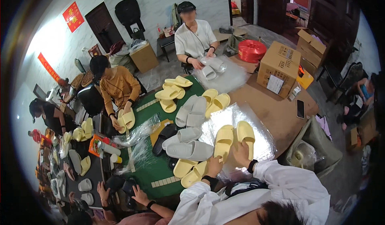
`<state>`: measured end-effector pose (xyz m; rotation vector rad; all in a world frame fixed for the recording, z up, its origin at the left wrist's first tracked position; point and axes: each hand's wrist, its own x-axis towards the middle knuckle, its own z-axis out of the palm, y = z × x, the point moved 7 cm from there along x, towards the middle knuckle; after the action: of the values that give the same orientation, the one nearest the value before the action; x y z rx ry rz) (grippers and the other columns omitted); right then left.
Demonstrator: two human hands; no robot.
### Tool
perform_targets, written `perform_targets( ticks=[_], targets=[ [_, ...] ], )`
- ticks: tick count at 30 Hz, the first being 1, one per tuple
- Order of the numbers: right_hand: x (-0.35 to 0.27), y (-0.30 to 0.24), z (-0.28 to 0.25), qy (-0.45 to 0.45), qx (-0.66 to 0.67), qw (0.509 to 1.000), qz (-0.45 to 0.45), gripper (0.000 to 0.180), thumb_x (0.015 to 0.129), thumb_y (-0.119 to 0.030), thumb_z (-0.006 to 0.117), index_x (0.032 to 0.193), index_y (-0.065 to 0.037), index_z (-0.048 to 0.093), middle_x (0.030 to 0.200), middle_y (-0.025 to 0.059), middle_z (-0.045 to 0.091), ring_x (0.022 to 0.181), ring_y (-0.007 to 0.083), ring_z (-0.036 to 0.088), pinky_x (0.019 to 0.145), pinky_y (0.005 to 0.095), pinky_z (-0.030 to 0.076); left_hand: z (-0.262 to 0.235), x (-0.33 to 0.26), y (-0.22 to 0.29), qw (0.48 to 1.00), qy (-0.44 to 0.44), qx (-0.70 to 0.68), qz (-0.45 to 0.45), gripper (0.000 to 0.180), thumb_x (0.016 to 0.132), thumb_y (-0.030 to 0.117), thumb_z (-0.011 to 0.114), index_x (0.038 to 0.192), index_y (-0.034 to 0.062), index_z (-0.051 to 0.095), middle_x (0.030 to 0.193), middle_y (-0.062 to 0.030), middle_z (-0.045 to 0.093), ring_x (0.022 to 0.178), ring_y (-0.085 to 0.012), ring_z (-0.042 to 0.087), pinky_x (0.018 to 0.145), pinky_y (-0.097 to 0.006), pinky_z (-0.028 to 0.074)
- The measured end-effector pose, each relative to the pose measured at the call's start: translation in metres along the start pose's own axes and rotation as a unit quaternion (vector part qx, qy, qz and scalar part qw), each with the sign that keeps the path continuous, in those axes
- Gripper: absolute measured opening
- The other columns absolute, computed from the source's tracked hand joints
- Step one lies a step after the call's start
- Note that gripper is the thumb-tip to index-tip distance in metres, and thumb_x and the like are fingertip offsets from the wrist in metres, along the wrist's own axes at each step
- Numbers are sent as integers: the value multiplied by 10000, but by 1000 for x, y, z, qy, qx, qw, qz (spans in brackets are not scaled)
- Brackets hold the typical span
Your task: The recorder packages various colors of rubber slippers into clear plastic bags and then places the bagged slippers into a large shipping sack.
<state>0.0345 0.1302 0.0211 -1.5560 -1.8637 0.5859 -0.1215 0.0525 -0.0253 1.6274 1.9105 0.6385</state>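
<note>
Two pale yellow slippers lie side by side over clear plastic bags on the table in front of me. My left hand grips the heel end of the left yellow slipper. At the heel of the right yellow slipper, my right hand has its fingers closed on the edge; part of that grip is hidden. Just left of my hands are a grey slipper and more yellow slippers. Further grey slippers and a black slipper sit beyond them on the green mat.
A cardboard box, a red twine roll and a phone occupy the right side. An open sack stands beside the table. Co-workers handle slippers across the table, at the left and lower left.
</note>
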Motion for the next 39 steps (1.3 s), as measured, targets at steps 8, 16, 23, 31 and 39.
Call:
perform_targets(
  ticks=[8,16,23,31,39],
  targets=[
    [9,31,32,-203,1,978,-57,352,792,-393,550,1067,-183,616,860,216,501,876,361,505,760,417,409,-27,-6,45,999,15,-7,-51,204,719,188,598,909,112,606,946,-208,519,906,-365,530,793,-411,426],
    [38,60,58,-245,-131,950,-143,364,793,-387,507,981,-84,584,992,212,546,926,384,506,811,462,389,10,-20,94,985,129,-93,74,119,747,143,618,810,66,553,784,-190,437,681,-354,476,618,-431,399],
    [71,77,-69,51,97,994,-30,209,759,-123,537,935,-15,572,897,187,570,876,362,510,767,420,404,51,-12,125,983,-6,-162,84,525,847,161,498,1326,99,293,1143,-249,449,1007,-379,486,836,-435,411],
    [68,136,-134,-143,107,981,-69,296,748,-167,547,990,-1,578,1032,215,551,973,392,503,842,418,406,114,-7,163,903,-122,336,238,430,881,382,407,1306,325,369,1372,-187,281,1220,-410,319,917,-609,286],
    [36,172,-141,-387,179,904,-35,385,764,-170,583,1110,-3,548,1115,186,561,1046,294,524,889,339,405,125,12,141,914,-102,367,141,503,861,401,434,1299,157,398,1364,-116,334,1233,-335,330,953,-530,297]
  ],
)
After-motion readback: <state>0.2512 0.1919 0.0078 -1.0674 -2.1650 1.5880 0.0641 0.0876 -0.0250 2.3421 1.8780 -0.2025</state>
